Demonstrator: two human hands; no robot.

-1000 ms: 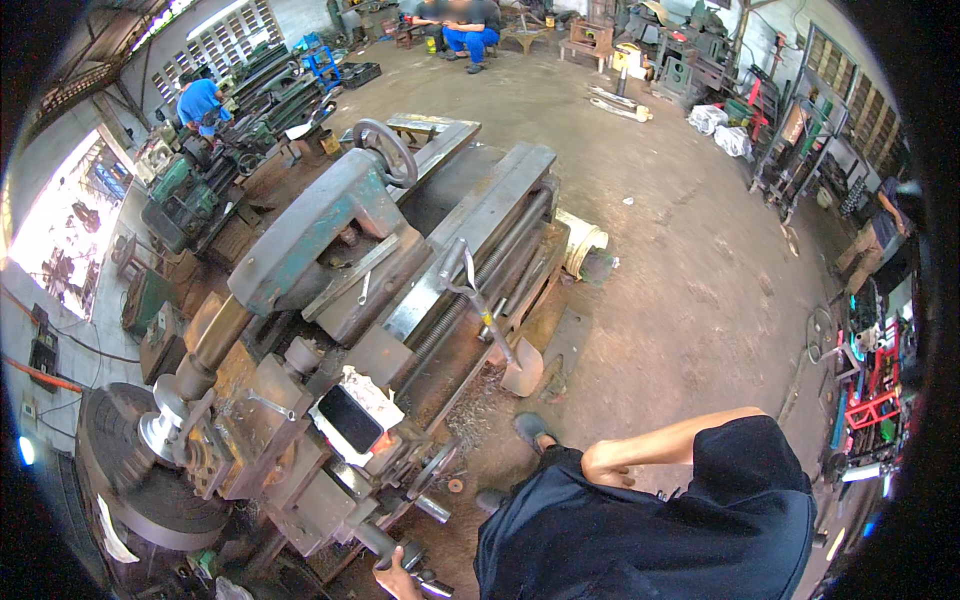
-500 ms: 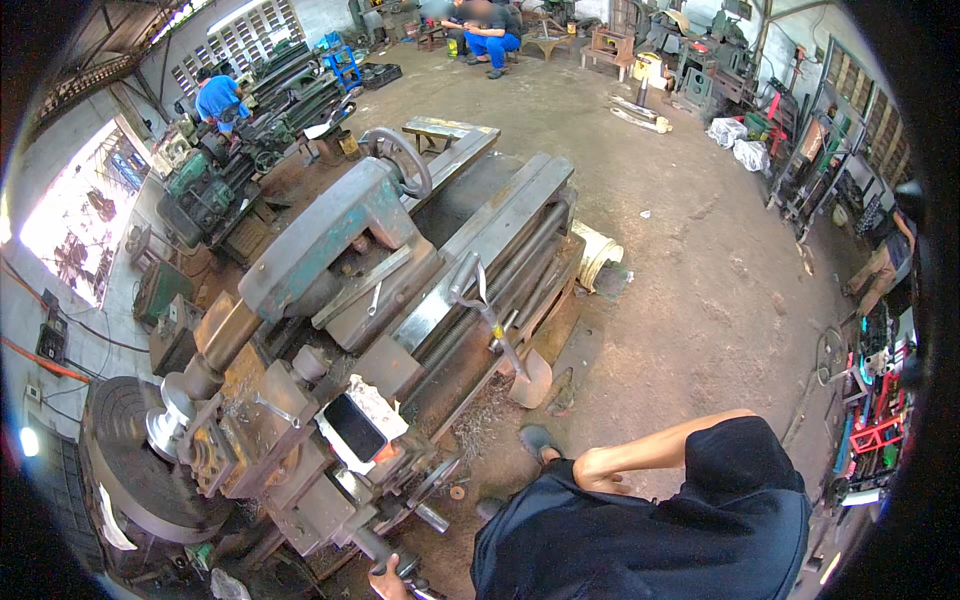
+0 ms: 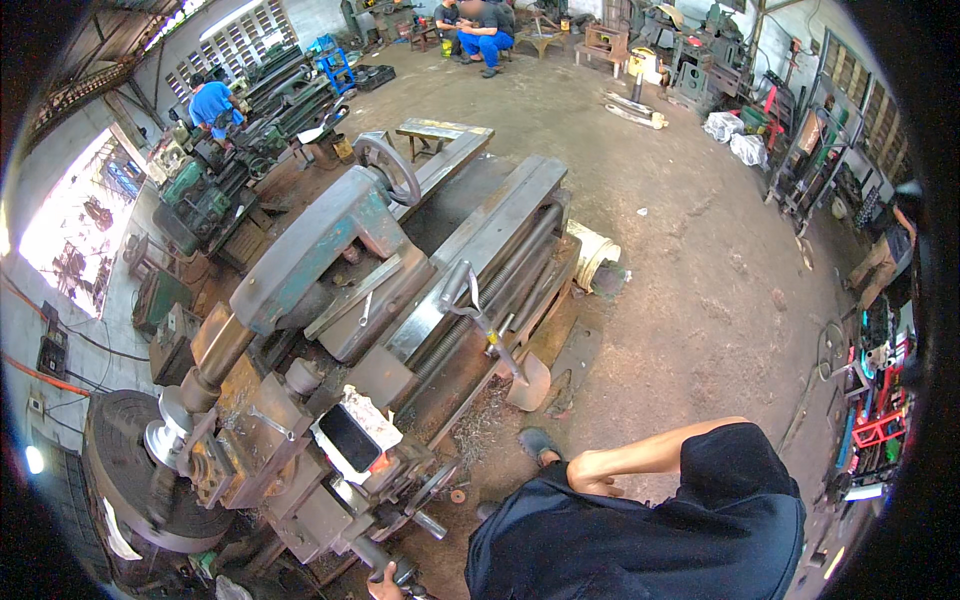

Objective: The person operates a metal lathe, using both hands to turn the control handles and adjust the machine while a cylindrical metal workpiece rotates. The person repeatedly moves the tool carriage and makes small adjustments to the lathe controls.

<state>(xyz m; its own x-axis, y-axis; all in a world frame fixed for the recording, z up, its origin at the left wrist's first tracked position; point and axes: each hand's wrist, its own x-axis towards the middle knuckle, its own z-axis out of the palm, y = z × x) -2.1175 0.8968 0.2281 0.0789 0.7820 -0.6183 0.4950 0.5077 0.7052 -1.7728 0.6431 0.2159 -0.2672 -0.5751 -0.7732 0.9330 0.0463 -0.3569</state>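
At the lower edge my left hand (image 3: 385,583) is closed round a handle (image 3: 372,552) on the front of a big lathe, its fingers partly cut off by the picture's edge. My right hand (image 3: 597,474) rests against my dark clothing with the arm bent; most of its fingers are hidden. Left of my left hand is the lathe's large round chuck (image 3: 120,470), with a shiny metal workpiece (image 3: 168,432) in front of it. A phone (image 3: 350,438) lies on white paper on the carriage. Beside it is a spanner (image 3: 271,424).
The tailstock (image 3: 310,265) carries a handwheel (image 3: 388,170) and another spanner (image 3: 366,308). A shovel (image 3: 528,380) leans on the bed, near a white bucket (image 3: 592,252). A person in blue (image 3: 212,105) stands by another lathe; others sit at the back. Tools (image 3: 880,400) line the right side.
The view has shifted slightly, so the lathe sits a little further left and lower. My left hand stays on the handle, and my right hand keeps its place against my clothing.
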